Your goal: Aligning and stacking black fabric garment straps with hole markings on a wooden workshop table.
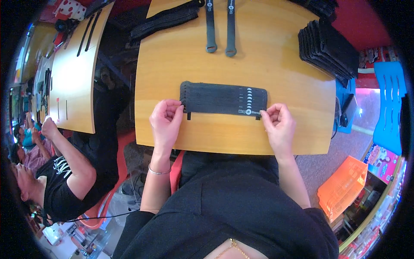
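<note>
A stack of dark grey straps, laid flat and edge to edge, lies across the table in front of me. White printed marks line up near its right end, and a short black tab sticks out below each end. My left hand is closed in a pinch at the lower left corner. At the lower right corner, my right hand pinches the edge the same way, thumb against forefinger. The fingertips hide exactly how much of the strap each one grips.
Two loose grey straps lie at the table's far edge, beside a black bundle. Black strap stacks stand at the far right. An orange crate is right of the wooden table. Another person sits at left.
</note>
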`<state>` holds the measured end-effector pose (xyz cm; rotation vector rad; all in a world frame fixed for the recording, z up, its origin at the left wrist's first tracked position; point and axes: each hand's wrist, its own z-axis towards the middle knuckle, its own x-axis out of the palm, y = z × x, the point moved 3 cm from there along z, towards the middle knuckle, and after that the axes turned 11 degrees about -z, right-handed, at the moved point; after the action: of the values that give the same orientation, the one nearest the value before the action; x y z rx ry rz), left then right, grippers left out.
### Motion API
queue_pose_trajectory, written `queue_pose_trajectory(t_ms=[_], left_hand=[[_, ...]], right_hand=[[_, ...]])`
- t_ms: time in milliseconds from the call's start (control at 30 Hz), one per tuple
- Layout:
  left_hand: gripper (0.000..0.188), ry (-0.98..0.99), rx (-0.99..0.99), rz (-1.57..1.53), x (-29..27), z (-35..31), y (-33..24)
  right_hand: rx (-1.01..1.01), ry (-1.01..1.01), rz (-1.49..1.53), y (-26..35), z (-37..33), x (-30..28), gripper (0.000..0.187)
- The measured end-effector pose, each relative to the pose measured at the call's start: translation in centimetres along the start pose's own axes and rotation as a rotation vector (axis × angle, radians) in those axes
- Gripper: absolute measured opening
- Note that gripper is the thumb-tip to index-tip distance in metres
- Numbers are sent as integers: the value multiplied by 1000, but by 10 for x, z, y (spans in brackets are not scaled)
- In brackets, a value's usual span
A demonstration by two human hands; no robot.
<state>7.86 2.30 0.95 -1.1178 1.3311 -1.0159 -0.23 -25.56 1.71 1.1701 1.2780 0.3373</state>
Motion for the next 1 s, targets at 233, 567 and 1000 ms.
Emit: queue_pose_trajectory(t_ms=[233, 567, 1000], left_hand=[[7, 11, 8, 22, -1, 0, 4], [7, 1, -4, -8, -2, 1, 6], [7, 4, -8, -3, 0, -1, 5]], right_hand=[[-18, -28, -20, 0, -2, 0, 16], [-24, -27, -26, 3, -2, 1, 15], [-50, -38, -43, -2, -3, 1, 15]])
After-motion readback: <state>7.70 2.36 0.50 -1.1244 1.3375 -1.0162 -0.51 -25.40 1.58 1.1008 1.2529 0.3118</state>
